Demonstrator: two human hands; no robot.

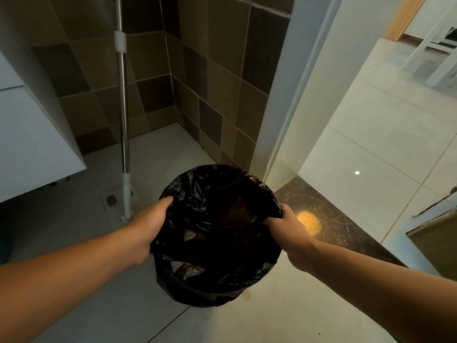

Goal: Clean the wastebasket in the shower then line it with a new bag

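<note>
Currently the left hand grips the left rim of the wastebasket, fingers curled over the black bag that lines it, while the right hand pinches the bag's edge at the right rim; the basket sits between both hands above the pale floor, near the dark marble threshold. If the thin film tears or slips from either grip, the contents would likely spill, since brownish refuse, too dark to identify, appears to lie inside the bag. A mop handle leans against the far tiled wall.
</note>
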